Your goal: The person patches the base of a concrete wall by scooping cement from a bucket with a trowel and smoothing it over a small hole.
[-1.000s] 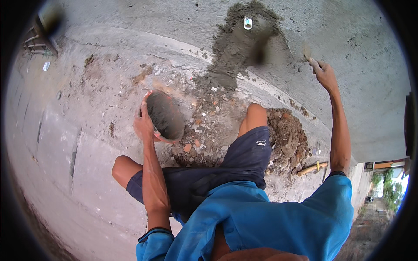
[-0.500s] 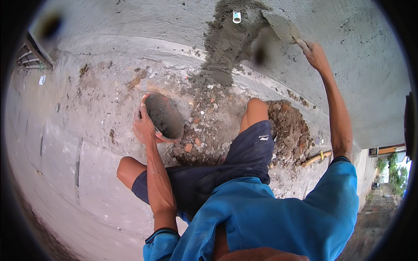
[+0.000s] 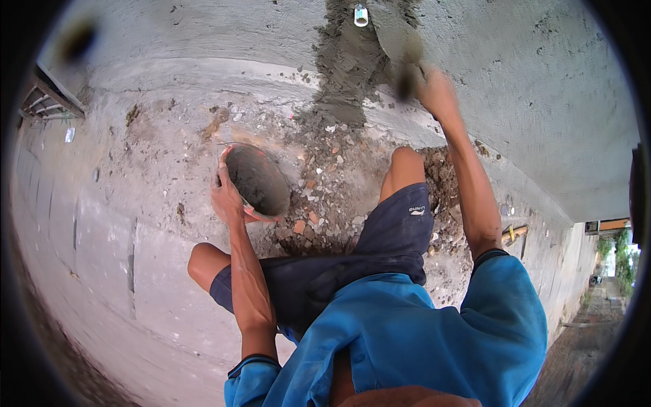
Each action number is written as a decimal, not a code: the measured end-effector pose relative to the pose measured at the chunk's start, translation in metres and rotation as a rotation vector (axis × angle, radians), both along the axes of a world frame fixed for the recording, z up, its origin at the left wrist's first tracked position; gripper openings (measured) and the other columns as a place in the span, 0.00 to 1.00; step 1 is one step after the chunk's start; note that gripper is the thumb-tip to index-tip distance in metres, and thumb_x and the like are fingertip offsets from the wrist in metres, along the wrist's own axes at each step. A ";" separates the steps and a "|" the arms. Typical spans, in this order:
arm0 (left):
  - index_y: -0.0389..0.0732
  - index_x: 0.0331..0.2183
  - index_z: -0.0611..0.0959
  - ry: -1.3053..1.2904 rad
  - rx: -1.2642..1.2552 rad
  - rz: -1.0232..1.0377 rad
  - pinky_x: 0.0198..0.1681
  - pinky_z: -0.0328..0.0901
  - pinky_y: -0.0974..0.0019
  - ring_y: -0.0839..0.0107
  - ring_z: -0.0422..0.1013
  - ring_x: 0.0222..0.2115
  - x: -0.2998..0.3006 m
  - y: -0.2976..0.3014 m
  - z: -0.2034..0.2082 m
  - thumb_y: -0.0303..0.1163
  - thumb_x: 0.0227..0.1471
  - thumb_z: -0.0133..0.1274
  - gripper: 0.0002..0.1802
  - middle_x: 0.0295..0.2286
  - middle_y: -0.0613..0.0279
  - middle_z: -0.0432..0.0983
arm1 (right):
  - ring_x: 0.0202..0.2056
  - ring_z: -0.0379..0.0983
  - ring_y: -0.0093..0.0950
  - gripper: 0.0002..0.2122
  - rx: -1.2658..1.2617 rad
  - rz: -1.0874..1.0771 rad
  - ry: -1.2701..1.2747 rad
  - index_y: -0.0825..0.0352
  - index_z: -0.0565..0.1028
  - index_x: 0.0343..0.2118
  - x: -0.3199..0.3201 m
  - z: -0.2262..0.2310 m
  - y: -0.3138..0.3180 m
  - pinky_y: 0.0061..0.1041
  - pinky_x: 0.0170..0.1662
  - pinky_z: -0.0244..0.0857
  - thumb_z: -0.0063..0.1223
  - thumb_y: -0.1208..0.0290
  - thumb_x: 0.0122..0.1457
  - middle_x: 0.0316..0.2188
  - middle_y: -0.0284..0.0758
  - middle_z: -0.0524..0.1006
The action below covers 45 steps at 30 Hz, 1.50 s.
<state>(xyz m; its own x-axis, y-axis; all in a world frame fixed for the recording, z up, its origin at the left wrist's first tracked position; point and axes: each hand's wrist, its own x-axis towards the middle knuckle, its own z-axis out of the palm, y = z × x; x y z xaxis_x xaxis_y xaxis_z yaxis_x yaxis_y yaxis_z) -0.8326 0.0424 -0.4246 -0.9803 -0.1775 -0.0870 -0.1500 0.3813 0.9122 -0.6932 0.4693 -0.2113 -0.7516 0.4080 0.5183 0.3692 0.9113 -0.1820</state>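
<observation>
Trowel against wall, bucket held at rim

Right grip (image 3: 436, 91): closed about the handle end of a trowel (image 3: 397, 35); the handle itself is largely obscured by the fingers and a dark blurred spot. The blade lies at the wall (image 3: 522, 108), along the right edge of a dark, wet mortar patch (image 3: 344, 71).

Left grip (image 3: 227, 197): clasping the left rim of an orange-edged bucket (image 3: 275, 195), which is on the ground (image 3: 176, 264), its inside coated with grey mortar. The depth of the contents cannot be determined.

A white pipe end (image 3: 361, 16) protrudes within the wet patch, to the left of the blade. The patch runs down to the wall's foot. Rubble (image 3: 325, 197) lies between bucket and right knee. A soil heap (image 3: 444, 180) sits beyond that knee, partly behind the right forearm.
</observation>
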 end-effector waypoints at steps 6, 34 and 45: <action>0.35 0.54 0.83 -0.040 0.025 -0.014 0.54 0.65 0.57 0.57 0.76 0.48 0.006 0.000 0.012 0.59 0.64 0.48 0.36 0.47 0.49 0.83 | 0.42 0.78 0.55 0.21 0.027 -0.109 -0.109 0.69 0.79 0.38 0.015 0.040 -0.003 0.51 0.46 0.70 0.46 0.52 0.70 0.35 0.53 0.82; 0.34 0.51 0.83 0.023 0.131 -0.012 0.50 0.66 0.61 0.62 0.75 0.44 -0.004 -0.001 -0.008 0.55 0.66 0.49 0.32 0.43 0.54 0.82 | 0.26 0.70 0.17 0.17 -1.385 0.140 0.168 0.67 0.77 0.44 0.055 -0.114 -0.120 0.19 0.31 0.65 0.55 0.55 0.70 0.30 0.29 0.77; 0.31 0.49 0.84 0.115 0.166 -0.044 0.52 0.65 0.65 0.70 0.72 0.44 -0.004 -0.001 -0.010 0.48 0.69 0.49 0.27 0.42 0.60 0.80 | 0.31 0.71 0.20 0.19 -1.338 0.204 0.865 0.68 0.65 0.59 -0.196 -0.116 -0.159 0.24 0.33 0.71 0.50 0.63 0.72 0.37 0.34 0.73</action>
<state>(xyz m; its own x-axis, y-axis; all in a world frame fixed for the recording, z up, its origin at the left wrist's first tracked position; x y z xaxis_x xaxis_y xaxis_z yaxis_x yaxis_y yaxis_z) -0.8371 0.0411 -0.4351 -0.9919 -0.1268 0.0015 -0.0277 0.2279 0.9733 -0.8888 0.3107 -0.3274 -0.5324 0.8300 0.1661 -0.3651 -0.0481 -0.9297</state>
